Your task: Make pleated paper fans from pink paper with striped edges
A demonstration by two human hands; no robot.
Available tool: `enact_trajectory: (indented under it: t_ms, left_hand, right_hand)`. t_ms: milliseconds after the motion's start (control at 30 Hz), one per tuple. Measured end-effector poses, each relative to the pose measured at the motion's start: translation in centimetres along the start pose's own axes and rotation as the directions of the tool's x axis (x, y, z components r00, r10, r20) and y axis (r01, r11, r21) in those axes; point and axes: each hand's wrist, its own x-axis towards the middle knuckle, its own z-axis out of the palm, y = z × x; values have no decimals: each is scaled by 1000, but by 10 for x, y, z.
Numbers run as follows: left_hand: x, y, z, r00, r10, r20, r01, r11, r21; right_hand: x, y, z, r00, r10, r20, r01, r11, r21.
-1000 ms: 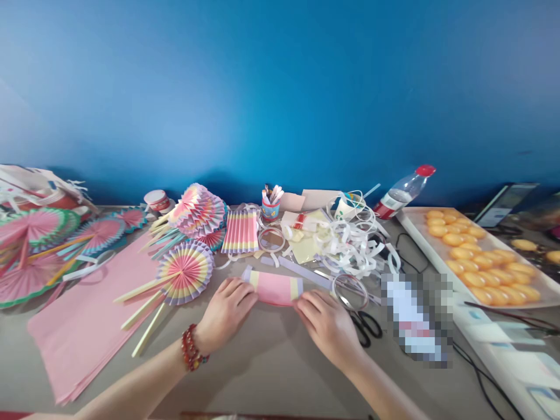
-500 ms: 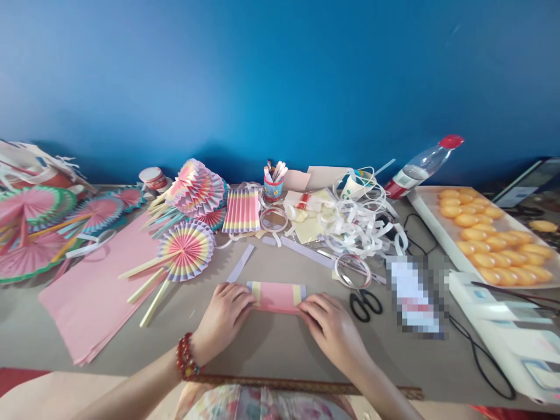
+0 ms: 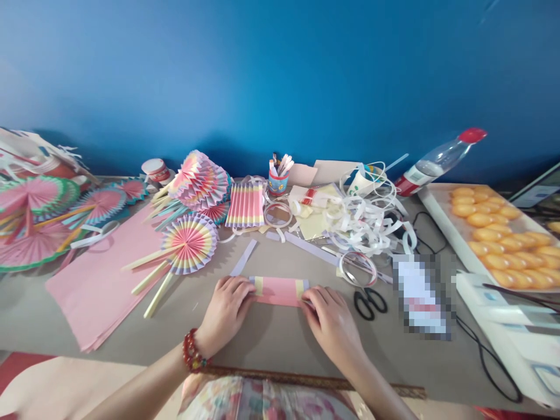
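Note:
A small pink paper strip [image 3: 280, 291] with yellow and lilac bands at both ends lies near the front middle of the grey table. My left hand [image 3: 230, 304] grips its left end with bent fingers, and a red bead bracelet circles that wrist. At the right end, my right hand [image 3: 327, 318] pinches the paper between thumb and fingers. The fingertips partly hide both ends. Just behind my left hand lies a lilac strip [image 3: 244, 258]. A pleated pink and yellow paper piece [image 3: 245, 205] stands farther back.
Round paper fans [image 3: 189, 244] and pink sheets [image 3: 105, 280] lie at left. Behind are a pen cup [image 3: 279, 182] and tangled white ribbon [image 3: 367, 224]. Black-handled scissors [image 3: 370, 303], a leaning bottle [image 3: 437, 165] and a tray of yellow pieces [image 3: 437, 224] are at right.
The view has shifted slightly, so things on the table appear a little higher and farther right. Both hands still hold the paper's ends, and its pink face shows a little taller.

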Motion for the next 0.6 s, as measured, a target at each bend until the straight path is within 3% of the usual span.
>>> enact_trajectory:
  t_ms: [233, 600]
  left_hand:
    - [8, -2, -6, 997, -10, 81, 10, 1000, -4]
    - [27, -3, -25, 970, 73, 232, -66, 997, -38]
  right_hand:
    - [7, 5, -3, 1000, 3, -10, -3, 1000, 18]
    - [25, 15, -14, 988, 14, 156, -31, 994, 103]
